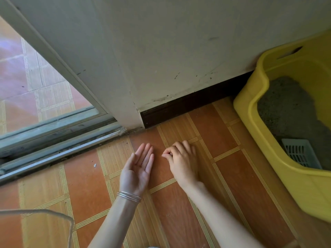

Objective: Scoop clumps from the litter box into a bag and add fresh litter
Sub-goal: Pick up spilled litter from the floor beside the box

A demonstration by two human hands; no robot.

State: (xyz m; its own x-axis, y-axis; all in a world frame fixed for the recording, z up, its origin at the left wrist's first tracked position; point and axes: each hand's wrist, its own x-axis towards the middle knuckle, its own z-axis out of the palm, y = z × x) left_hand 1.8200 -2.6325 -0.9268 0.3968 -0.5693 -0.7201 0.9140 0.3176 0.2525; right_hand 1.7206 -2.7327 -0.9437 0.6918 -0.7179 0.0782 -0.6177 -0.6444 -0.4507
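Against the wall, litter box (250, 111): right of both hands, well apart.
Litter (286, 104): loose, grainy, spills easily.
Scoop (300, 153): inside the box; likely light and stiff; handle hidden.
Left hand (138, 169) grip: flat, palm up, holding specks.
Right hand (182, 158) grip: pinched; contents too small to tell.

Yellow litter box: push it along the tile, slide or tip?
Likely slides: the litter box sits wide and low on smooth tile floor. Probably heavy at the bottom, given the grey litter inside. The loose scoop may shift.
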